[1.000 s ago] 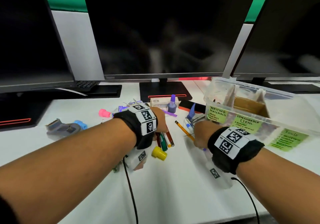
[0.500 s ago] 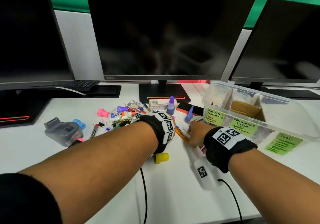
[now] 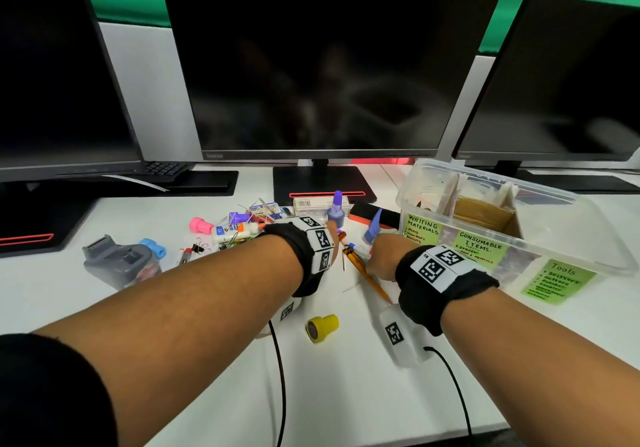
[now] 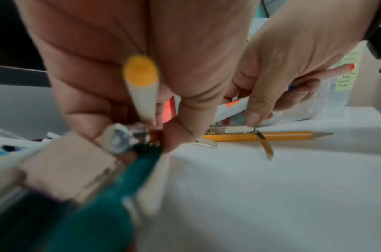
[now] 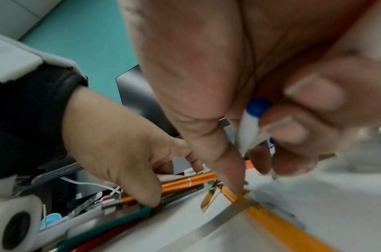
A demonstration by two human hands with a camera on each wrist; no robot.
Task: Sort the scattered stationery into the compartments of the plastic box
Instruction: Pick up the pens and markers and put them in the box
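Early stage. Most stationery loose on desk (image 3: 346, 394): glue bottle (image 3: 235, 230), yellow stamp (image 3: 322, 327), binder clips (image 3: 198, 246).
Left hand (image 4: 142, 59) curled round several pens (image 4: 142, 88).
Right hand (image 5: 250, 85) grips blue-capped pen (image 5: 251, 126), thumb on pencil (image 3: 367, 273).
Box (image 3: 588, 238) to right; contents unclear.

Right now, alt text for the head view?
Two hands, left hand and right hand, gather pens beside a yellow pencil on a white desk. A labelled plastic box sits to the right, scattered stationery and dark monitors behind.
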